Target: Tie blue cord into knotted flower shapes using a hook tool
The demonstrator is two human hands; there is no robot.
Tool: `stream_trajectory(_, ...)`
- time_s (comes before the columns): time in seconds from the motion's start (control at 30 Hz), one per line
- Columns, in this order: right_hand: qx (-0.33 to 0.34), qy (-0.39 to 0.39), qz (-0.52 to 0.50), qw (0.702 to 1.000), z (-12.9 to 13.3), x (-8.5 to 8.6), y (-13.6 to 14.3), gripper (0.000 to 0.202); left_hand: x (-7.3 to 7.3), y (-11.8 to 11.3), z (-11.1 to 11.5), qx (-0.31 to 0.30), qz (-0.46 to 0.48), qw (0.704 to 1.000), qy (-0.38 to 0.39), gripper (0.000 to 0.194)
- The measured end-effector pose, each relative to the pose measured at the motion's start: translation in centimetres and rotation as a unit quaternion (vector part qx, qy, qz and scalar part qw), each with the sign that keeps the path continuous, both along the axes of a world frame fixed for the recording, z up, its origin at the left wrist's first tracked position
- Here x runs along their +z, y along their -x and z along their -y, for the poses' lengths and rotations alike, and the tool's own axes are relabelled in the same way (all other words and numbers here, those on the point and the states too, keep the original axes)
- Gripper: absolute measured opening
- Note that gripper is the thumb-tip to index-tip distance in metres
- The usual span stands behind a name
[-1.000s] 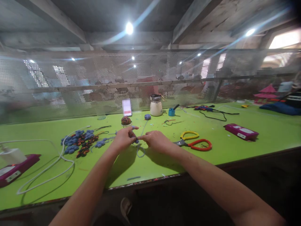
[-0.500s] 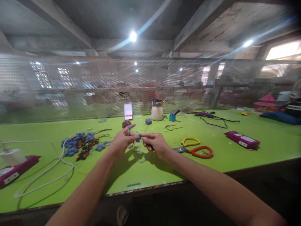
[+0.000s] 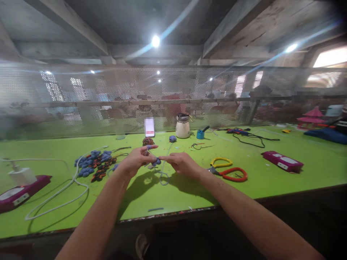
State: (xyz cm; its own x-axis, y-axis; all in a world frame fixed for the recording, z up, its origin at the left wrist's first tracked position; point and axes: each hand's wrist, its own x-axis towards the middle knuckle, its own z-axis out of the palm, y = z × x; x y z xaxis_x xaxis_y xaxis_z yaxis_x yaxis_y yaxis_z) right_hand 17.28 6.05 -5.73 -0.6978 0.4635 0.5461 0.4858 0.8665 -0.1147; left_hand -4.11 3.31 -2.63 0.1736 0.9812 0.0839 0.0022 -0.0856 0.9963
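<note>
My left hand [image 3: 133, 159] pinches a small blue-purple crochet piece [image 3: 156, 162], with yarn wrapped round its raised index finger. My right hand [image 3: 183, 164] is closed just right of the piece, its index fingertip close to the stitches. It grips a crochet hook that the fingers almost wholly hide. From the work, light blue yarn [image 3: 164, 179] trails in a loop on the green table [image 3: 189, 200]. Behind the hands sit a blue yarn ball [image 3: 172, 138] and a dark multicoloured yarn ball [image 3: 148, 141].
Finished blue crochet flowers [image 3: 94, 157] and black-orange pieces [image 3: 101, 172] lie left, beside a white cable [image 3: 77, 180]. Scissors [image 3: 230, 169] lie right of my right forearm. A phone [image 3: 149, 127], a cream jug [image 3: 182, 127], a teal pot [image 3: 200, 134] and purple power strips [image 3: 282, 161] stand around.
My hands have drawn slightly apart, and the crochet piece shows more between them. The right hand has turned, so the dark hook handle seen before is now hidden. The view has shifted slightly left.
</note>
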Motion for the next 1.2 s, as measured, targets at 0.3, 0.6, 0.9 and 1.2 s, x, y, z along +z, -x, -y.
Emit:
stream_trajectory(0.3,0.125,0.289,-0.208,0.926,0.3,-0.1,0.4,0.036,0.0,0.4,-0.2,-0.028,0.067,0.997,0.039,0.044)
stream_trajectory(0.6,0.142,0.496,-0.391,0.762,0.6,-0.5,1.3,0.056,-0.6,-0.7,-0.1,-0.07,0.142,0.986,0.044,0.043)
stream_trajectory(0.9,0.131,0.488,-0.371,0.779,0.4,-0.3,1.1,0.049,-0.6,-0.9,0.4,-0.107,0.138,0.984,0.027,0.055)
stream_trajectory(1.2,0.145,0.501,-0.349,0.779,0.6,0.0,1.0,0.056,-0.7,-1.2,0.5,-0.079,0.145,0.986,0.031,0.038)
